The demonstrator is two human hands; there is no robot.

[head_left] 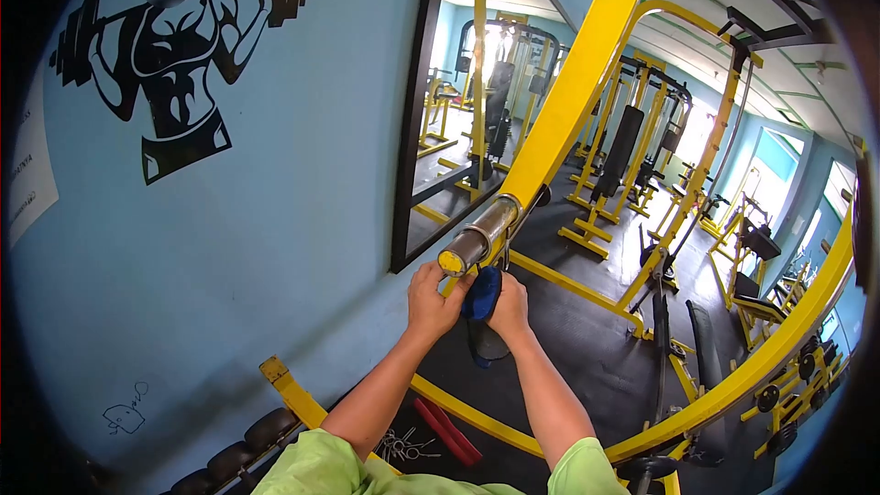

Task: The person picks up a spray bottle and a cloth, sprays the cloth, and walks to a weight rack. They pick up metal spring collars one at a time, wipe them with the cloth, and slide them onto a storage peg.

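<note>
A blue-and-black padded strap [483, 298] hangs below a bare metal peg [478, 236] with a yellow end, which sticks out from the yellow frame. Metal links or a clip [507, 247] show between the peg and the strap. My right hand [510, 304] is closed on the strap's right side. From the left, my left hand [434, 301] pinches the strap's edge with its thumb, just under the peg's end. The fingertips of both hands are partly hidden behind the strap and the peg.
At left is a blue wall [302, 128] with a tall mirror [440, 174]. Dark dumbbells [229, 460] line a rack at lower left. On the floor lie a red padded bar [446, 431] and several metal clips [403, 445]. A curved yellow tube [761, 394] crosses the right side.
</note>
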